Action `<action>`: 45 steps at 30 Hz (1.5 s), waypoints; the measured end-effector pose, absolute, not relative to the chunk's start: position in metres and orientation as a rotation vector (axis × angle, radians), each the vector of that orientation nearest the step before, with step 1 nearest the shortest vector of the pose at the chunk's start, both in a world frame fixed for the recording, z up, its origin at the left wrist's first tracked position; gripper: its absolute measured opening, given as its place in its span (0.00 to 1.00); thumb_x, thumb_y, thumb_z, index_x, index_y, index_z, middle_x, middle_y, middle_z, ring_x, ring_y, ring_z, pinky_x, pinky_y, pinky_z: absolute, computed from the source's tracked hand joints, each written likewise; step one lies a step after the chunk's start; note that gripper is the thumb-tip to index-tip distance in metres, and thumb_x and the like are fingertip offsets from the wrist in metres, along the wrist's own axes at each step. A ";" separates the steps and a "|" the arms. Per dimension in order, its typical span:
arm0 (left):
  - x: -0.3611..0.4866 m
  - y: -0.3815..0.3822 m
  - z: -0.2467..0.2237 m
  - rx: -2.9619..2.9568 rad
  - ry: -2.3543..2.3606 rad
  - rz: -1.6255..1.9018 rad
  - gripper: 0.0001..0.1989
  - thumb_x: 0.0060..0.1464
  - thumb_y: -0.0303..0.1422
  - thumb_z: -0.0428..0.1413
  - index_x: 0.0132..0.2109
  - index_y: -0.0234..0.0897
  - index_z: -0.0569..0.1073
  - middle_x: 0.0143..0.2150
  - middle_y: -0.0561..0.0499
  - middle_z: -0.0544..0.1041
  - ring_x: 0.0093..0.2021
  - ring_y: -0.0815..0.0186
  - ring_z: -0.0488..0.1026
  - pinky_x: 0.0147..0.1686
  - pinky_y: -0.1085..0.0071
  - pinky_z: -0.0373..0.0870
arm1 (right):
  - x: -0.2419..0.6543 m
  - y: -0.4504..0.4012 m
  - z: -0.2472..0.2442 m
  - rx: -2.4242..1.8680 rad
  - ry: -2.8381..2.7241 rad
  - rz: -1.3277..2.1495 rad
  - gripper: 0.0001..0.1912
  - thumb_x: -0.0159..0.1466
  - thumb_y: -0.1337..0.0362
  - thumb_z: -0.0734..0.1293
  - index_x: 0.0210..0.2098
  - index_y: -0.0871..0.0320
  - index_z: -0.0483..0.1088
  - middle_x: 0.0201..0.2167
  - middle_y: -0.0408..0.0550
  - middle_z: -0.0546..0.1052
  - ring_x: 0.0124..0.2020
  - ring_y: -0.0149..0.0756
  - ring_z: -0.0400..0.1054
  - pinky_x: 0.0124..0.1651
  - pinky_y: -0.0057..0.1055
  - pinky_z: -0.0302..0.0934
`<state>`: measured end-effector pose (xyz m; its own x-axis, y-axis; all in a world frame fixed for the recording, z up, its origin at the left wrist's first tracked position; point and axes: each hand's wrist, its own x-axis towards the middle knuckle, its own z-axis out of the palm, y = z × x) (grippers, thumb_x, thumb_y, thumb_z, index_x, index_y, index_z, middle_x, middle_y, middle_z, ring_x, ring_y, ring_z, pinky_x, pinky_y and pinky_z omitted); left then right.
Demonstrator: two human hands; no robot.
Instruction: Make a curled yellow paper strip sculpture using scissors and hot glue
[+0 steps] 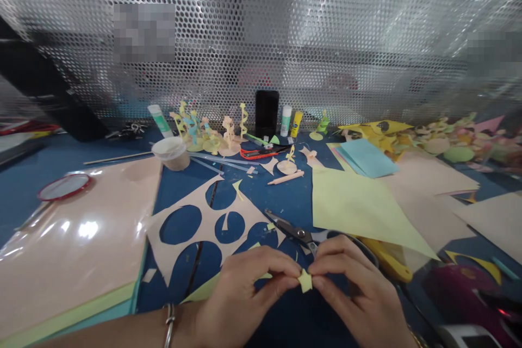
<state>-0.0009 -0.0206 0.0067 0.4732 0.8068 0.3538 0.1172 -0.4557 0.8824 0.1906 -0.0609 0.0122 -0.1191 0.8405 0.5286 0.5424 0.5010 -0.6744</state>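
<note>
A small pale yellow paper star [305,280] is pinched between both hands near the front of the table. The thumb and forefinger of my left hand [248,293] grip its left side, and those of my right hand [359,288] hold the right side. Just beyond the fingers lie black-bladed scissors [300,234], their handles partly hidden behind my right hand. A pink paper sheet [212,223] with several round cut-outs spreads to the left of the scissors. Pale yellow paper [204,289] shows partly from under my left hand.
Plastic-wrapped paper [81,244] lies left, under a red-rimmed round item [65,187]. Paper spirals on discs [228,144], a tub [171,153], glue sticks [286,120] and a phone [267,113] stand at the back. Yellow paper [362,206] and a yellow-handled tool [385,260] lie right.
</note>
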 end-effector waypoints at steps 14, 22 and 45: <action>-0.001 -0.021 0.013 1.920 0.767 1.021 0.08 0.53 0.19 0.59 0.32 0.38 0.77 0.31 0.55 0.81 0.32 0.73 0.78 0.35 0.84 0.70 | 0.190 -0.060 0.013 -1.140 -1.868 0.350 0.05 0.64 0.68 0.66 0.31 0.55 0.72 0.31 0.42 0.72 0.32 0.28 0.71 0.37 0.20 0.66; 0.001 -0.020 0.013 1.894 0.776 1.016 0.08 0.53 0.20 0.59 0.33 0.37 0.77 0.31 0.54 0.81 0.32 0.72 0.77 0.35 0.84 0.70 | 0.192 -0.063 0.011 -1.174 -1.901 0.359 0.05 0.64 0.70 0.66 0.32 0.55 0.71 0.31 0.43 0.72 0.33 0.29 0.70 0.37 0.22 0.66; 0.001 -0.020 0.011 1.876 0.864 0.925 0.06 0.56 0.25 0.57 0.33 0.38 0.77 0.30 0.53 0.80 0.30 0.69 0.76 0.32 0.79 0.70 | 0.191 -0.066 0.009 -1.230 -1.883 0.390 0.05 0.63 0.69 0.65 0.32 0.54 0.70 0.32 0.43 0.72 0.33 0.31 0.71 0.37 0.24 0.68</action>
<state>0.0013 -0.0201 0.0109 0.4875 0.8332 0.2610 0.2036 -0.3992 0.8940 0.1913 -0.0659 0.0086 -0.1730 0.8642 0.4725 0.6056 0.4717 -0.6409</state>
